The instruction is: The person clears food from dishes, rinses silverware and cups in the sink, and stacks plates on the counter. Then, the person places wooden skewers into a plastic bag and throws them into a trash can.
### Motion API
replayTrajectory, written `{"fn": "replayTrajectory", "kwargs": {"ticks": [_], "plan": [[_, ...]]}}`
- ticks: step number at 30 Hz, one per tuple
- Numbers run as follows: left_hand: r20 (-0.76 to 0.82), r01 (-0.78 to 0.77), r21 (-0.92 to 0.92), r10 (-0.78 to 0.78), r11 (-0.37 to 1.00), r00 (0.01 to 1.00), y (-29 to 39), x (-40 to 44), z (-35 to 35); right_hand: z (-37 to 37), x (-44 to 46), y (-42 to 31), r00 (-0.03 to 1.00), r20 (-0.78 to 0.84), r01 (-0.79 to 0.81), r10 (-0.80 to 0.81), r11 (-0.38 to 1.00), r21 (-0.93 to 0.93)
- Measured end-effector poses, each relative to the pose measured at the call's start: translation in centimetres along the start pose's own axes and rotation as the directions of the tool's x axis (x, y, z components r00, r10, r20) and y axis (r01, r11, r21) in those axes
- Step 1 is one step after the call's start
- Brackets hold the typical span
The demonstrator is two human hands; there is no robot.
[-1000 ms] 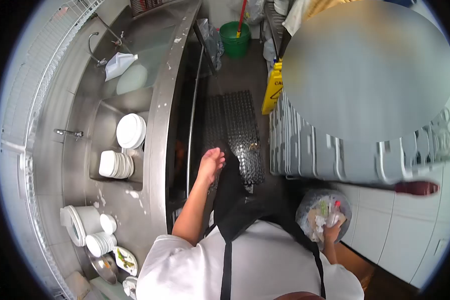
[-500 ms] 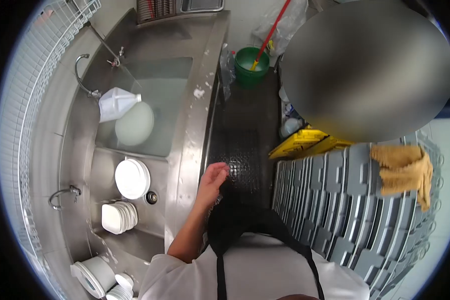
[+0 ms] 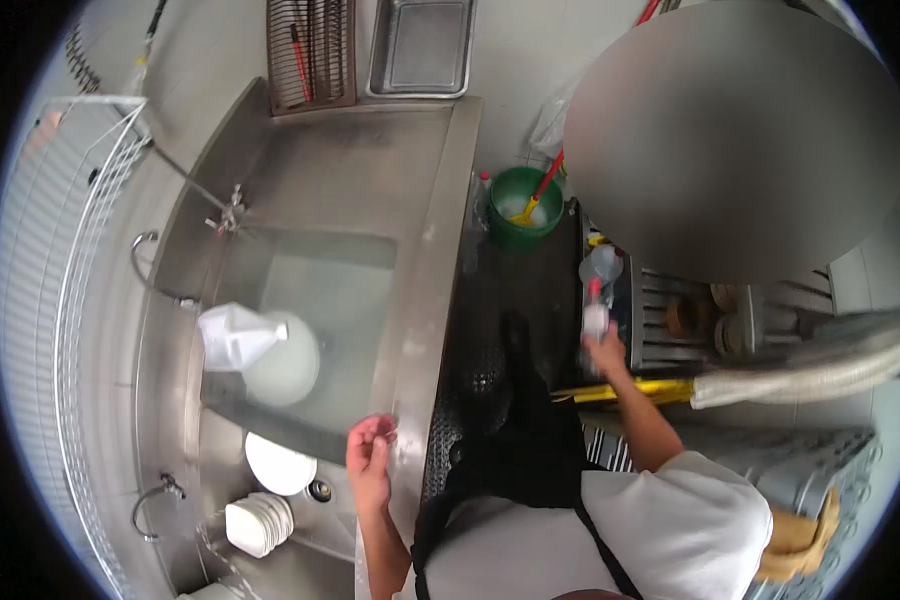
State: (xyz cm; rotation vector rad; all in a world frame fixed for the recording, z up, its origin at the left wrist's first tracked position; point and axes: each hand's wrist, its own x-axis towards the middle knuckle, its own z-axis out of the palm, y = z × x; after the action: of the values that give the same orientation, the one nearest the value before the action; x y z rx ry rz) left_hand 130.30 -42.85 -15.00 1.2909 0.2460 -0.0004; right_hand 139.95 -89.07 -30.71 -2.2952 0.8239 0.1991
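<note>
Head view: an oval blur hid your upper right.
Bottle: smeared, was gripped in your right hand.
Left hand: hung half-open by the water-filled sink.
Green bucket: held a yellow tool head.

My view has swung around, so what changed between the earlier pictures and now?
The right hand has come out of the bin bag and now holds a red-capped bottle farther forward. The left hand has moved from beside the sink counter to over its edge. The white jug and square dishes stayed in their basins.
</note>
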Motion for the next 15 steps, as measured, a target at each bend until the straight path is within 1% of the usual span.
{"fn": "replayTrajectory", "kwargs": {"ticks": [1, 2, 3, 4, 5, 6, 7, 9, 11, 13, 15], "plan": [[-0.042, -0.007, 0.028, 0.008, 1.0, 0.999, -0.1, 1.5, 1.0, -0.8, 5.8, -2.8, 0.995, -0.086, 0.068, -0.052, 0.979, 0.192], [-0.066, -0.036, 0.064, 0.04, 0.997, 0.997, -0.2, 3.0, 2.1, -1.3, 12.7, -4.8, 0.964, -0.215, 0.222, -0.16, 0.926, 0.306], [-0.086, -0.069, 0.102, 0.078, 0.992, 0.993, -0.2, 4.8, 3.4, -3.3, 17.8, -9.2, 0.948, -0.277, 0.28, -0.155, 0.821, 0.498], [-0.12, -0.065, 0.094, 0.076, 0.993, 0.99, -0.3, 6.5, 4.8, -5.9, 23.0, -12.9, 0.961, -0.24, 0.261, -0.139, 0.749, 0.609], [-0.151, -0.059, 0.086, 0.071, 0.995, 0.986, -0.2, 8.6, 6.4, -8.4, 27.0, -16.9, 0.912, -0.367, 0.387, -0.182, 0.676, 0.627], [-0.196, -0.034, 0.072, 0.048, 0.997, 0.979, 0.4, 10.6, 8.6, -10.4, 32.6, -19.0, 0.872, -0.468, 0.412, -0.14, 0.726, 0.55], [-0.229, -0.026, 0.075, 0.043, 0.997, 0.972, 1.0, 12.5, 10.7, -13.1, 35.6, -22.2, 0.831, -0.544, 0.435, -0.114, 0.743, 0.508], [-0.255, 0.017, 0.104, 0.01, 0.994, 0.967, 2.0, 15.5, 14.1, -16.8, 46.9, -24.0, 0.837, -0.547, 0.254, -0.005, 0.889, 0.382], [-0.224, 0.045, 0.056, -0.032, 0.997, 0.974, 2.9, 18.2, 17.5, -19.6, 54.8, -26.1, 0.876, -0.483, 0.255, 0.013, 0.838, 0.483], [-0.242, 0.073, 0.06, -0.057, 0.996, 0.969, 3.2, 20.6, 19.8, -23.4, 55.6, -30.7, 0.843, -0.537, 0.248, 0.033, 0.861, 0.444], [-0.276, 0.133, 0.048, -0.115, 0.99, 0.954, 3.3, 23.0, 22.1, -26.0, 61.1, -31.5, 0.914, -0.405, 0.284, 0.01, 0.696, 0.66]]}}
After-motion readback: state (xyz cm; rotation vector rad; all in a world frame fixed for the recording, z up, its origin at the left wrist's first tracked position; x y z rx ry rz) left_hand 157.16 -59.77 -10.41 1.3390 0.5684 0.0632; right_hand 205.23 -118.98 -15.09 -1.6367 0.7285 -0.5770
